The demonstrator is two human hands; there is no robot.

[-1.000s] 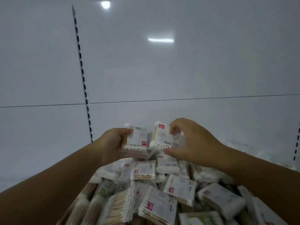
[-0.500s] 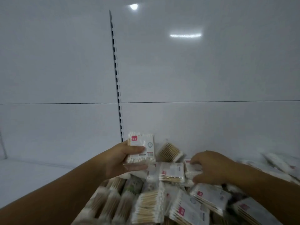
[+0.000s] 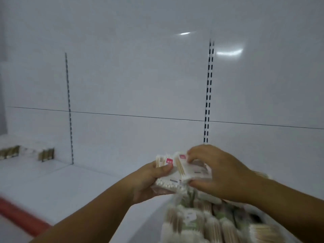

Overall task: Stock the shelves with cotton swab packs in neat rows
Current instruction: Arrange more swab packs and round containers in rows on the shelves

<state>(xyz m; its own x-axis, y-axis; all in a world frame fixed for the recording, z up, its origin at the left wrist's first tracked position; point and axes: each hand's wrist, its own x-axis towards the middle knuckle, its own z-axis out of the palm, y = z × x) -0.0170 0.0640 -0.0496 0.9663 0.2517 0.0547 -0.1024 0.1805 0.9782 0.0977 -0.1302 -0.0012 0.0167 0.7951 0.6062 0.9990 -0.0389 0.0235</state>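
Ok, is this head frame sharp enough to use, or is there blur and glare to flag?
Head view: motion blur smears the pile of packs at lower right and the red strip at lower left; two lamp reflections glare on the back panel; light is dim and flat; the held packs between left hand and right hand are fairly legible.

right hand (image 3: pixel 221 174) | lifted off pile (image 3: pixel 201 223) | now gripping packs (image 3: pixel 180 172) with left hand (image 3: pixel 149 181)

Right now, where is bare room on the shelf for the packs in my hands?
The shelf board is bare between the stocked row of cotton swab packs at far left and the loose pile at lower right, from the red front edge to the rear panel. Around the pile it is crowded.
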